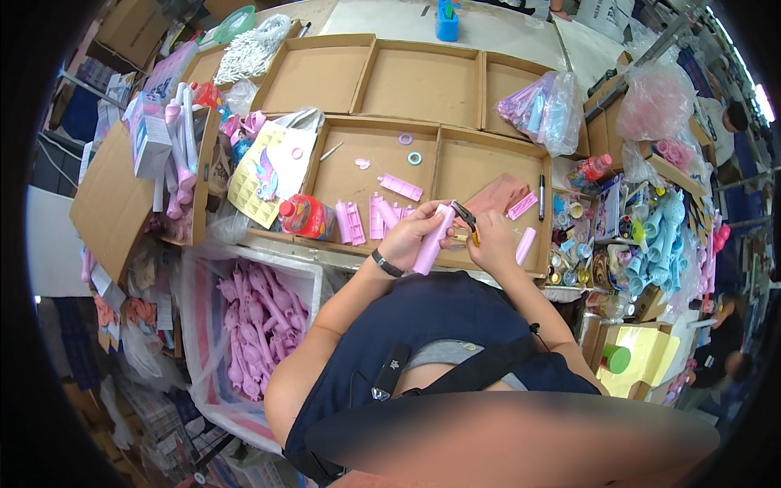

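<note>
We see the white counter (pixel 504 37) carrying the shallow cardboard tray (pixel 464 167), whose dividers seem meant to keep small parts from mixing. At our left, the foam box (pixel 189 313) is heaped with pink moulded pieces (pixel 252 325), perhaps put there to be within easy reach. A red drink bottle (pixel 307 217) leans at the tray's near-left side, close to loose pink half-shells (pixel 400 188). Our left hand (pixel 409 237) is wrapped around a pink tube (pixel 431 246), held tilted above the tray's near edge with its upper end turned to the right, probably to offer that end to the tool. Our right hand (pixel 493 242) is closed on the dark-nosed pliers (pixel 464 215), their tip at that upper end; we judge the grip gives a steady angle. A second tube (pixel 525 246) lies just right of that hand, below a black marker (pixel 542 198). Smallest are the purple ring (pixel 406 138) and teal ring (pixel 415 158), lying near each other. Our forearms and body cover part of the tray's near edge, our right fingers hide most of the pliers' handles, and we cannot tell whether the tip actually touches the tube
</note>
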The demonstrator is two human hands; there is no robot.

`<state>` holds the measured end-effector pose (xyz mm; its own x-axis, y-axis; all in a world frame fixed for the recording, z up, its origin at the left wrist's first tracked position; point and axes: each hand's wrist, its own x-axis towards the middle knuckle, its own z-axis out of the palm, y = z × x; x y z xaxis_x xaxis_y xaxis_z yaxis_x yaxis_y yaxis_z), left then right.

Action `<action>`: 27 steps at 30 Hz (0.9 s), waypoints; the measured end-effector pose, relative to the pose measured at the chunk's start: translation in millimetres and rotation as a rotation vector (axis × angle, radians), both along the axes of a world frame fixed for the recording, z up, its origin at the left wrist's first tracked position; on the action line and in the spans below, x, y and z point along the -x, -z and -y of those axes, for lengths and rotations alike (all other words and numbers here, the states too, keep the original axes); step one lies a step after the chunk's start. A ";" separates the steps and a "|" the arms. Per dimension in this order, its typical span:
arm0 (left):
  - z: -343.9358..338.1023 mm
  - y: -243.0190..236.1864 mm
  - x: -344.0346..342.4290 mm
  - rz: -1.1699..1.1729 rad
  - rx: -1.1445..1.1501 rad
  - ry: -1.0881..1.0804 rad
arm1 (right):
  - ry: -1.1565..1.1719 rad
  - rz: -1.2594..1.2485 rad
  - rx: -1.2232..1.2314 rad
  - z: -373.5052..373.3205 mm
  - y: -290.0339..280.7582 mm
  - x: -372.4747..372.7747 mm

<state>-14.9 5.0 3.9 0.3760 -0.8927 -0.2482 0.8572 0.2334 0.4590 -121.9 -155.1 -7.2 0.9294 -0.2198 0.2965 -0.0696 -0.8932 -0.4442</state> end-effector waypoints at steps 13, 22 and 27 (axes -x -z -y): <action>9.0 8.7 11.1 0.177 -0.214 -0.128 | 0.035 -0.198 -0.231 -17.3 18.7 -5.2; 3.2 1.3 -2.2 0.190 -0.007 -0.074 | -0.015 -0.104 -1.242 -17.3 15.1 -4.8; 2.4 -9.1 3.4 1.831 -0.401 -0.481 | 0.047 -0.432 -1.624 -1.8 2.4 -3.1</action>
<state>-18.4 2.6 13.0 0.5348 -0.6514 0.5382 -0.7454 -0.0638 0.6635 -118.9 -153.3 -9.6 0.8607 -0.0485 -0.5068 -0.4353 0.4460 -0.7820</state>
